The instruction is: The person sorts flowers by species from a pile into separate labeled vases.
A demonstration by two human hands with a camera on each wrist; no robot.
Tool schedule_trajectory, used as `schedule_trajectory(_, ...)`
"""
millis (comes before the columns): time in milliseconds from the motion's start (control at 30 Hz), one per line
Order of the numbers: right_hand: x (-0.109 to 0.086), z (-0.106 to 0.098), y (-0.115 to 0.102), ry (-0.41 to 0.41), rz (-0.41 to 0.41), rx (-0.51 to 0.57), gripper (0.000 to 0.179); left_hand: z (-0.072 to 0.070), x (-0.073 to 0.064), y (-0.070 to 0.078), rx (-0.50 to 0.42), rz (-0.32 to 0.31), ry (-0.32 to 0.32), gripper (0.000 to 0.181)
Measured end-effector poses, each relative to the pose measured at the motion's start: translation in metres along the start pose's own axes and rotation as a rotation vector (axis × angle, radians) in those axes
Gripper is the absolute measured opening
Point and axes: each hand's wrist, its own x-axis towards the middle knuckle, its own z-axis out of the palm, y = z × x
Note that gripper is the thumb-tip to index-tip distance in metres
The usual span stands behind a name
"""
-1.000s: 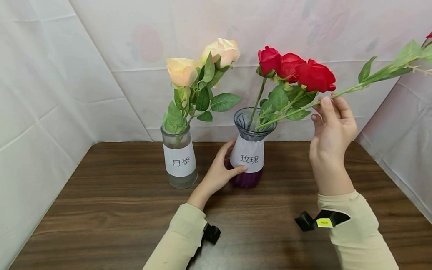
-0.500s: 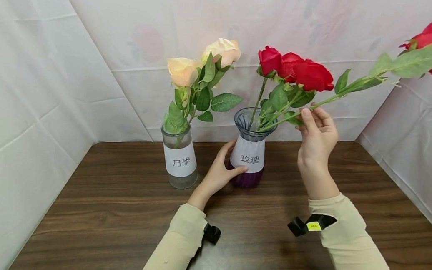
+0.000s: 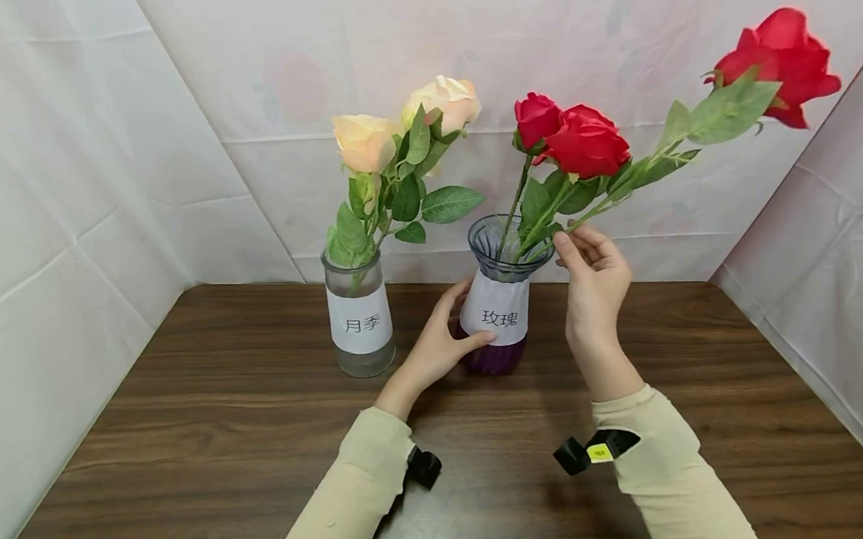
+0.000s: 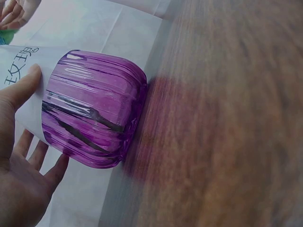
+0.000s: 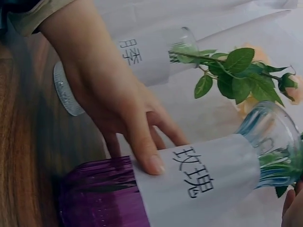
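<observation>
My left hand (image 3: pixel 437 345) grips a purple glass vase (image 3: pixel 496 356) around its white paper label, thumb across the front. In the left wrist view, dark stem ends show through the purple base (image 4: pixel 94 104). Beside the vase's mouth, my right hand (image 3: pixel 597 289) pinches the green stem of a red artificial rose (image 3: pixel 780 64). That rose leans out to the upper right, its stem running down into the vase's mouth. Other red roses (image 3: pixel 586 142) stand in the same vase. At the right wrist view's edge, only a bit of my right hand (image 5: pixel 293 208) shows.
Left of the purple vase stands a clear glass vase (image 3: pixel 363 331), also labelled, holding pale peach roses (image 3: pixel 365 142) with green leaves. Both vases stand on a dark wooden table (image 3: pixel 239 440). White cloth (image 3: pixel 186 119) hangs behind and at the sides.
My right hand has moved left and down to the vase's mouth. The pinched rose's stem has slid deeper in, and its bloom has shifted left into full view. My left hand stays put.
</observation>
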Motion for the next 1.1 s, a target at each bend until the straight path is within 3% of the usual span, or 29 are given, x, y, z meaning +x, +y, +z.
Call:
schedule_trajectory(367, -0.003, 0.003, 0.004, 0.072, 0.03, 0.03, 0.005, -0.001, -0.002, 0.009, -0.018, 0.001, -0.015, 0.085)
schedule_trajectory(433, -0.003, 0.002, 0.004, 0.079, 0.038, 0.047, 0.01, 0.0, -0.001, 0.001, -0.015, 0.008, -0.007, 0.085)
schedule_trajectory(733, -0.008, -0.004, 0.006, 0.058, 0.015, 0.071, 0.007, 0.001, 0.0, 0.001, -0.008, 0.02, -0.003, 0.085)
schedule_trajectory(1100, -0.025, -0.029, 0.005, 0.042, 0.125, 0.137, 0.007, 0.0, -0.001, 0.001, 0.005, 0.009, -0.001, 0.086)
